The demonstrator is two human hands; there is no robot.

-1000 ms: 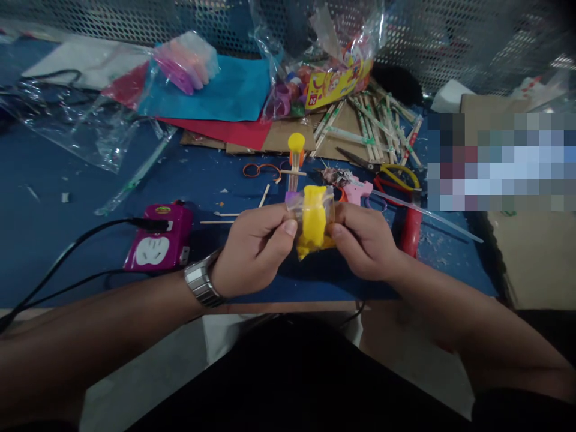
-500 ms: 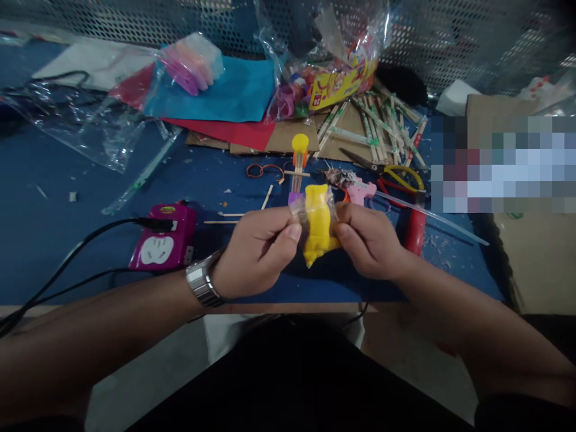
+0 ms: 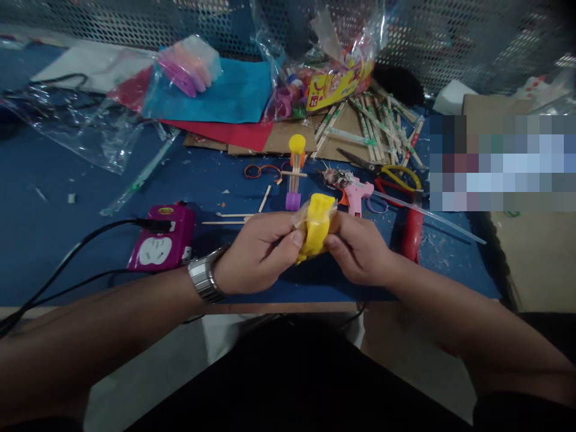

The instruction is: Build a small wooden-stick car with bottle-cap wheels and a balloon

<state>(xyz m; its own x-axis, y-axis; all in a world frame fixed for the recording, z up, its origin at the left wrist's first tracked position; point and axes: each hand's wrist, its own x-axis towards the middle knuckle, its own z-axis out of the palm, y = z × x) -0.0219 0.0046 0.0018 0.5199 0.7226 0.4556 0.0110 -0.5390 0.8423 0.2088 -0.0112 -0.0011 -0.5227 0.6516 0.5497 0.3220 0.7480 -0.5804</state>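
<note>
Between my hands is a lump of yellow modelling clay (image 3: 317, 223), partly covered by a clear plastic wrapper (image 3: 302, 217). My left hand (image 3: 265, 249) is closed, its thumb and fingers pinching the left side of the clay and wrapper. On the other side my right hand (image 3: 362, 249) grips the clay's right edge between thumb and bent fingers. Just beyond them stands a small stick model (image 3: 294, 174) with a yellow round top and a purple base. A pink glue gun (image 3: 357, 193) lies behind my right hand.
A purple power adapter (image 3: 164, 237) with black cables sits at left. Scissors (image 3: 402, 177) and a red cylindrical object (image 3: 410, 231) lie at right. Farther back are coloured sheets (image 3: 216, 96), wooden chopsticks (image 3: 373, 123) and a clear bag of clay (image 3: 337, 84). Cardboard (image 3: 531, 258) lies far right.
The clay has tilted and bent into a more curved shape, its lower tip now drawn in. My hands have come slightly closer together. The purple base of the stick model is now uncovered.
</note>
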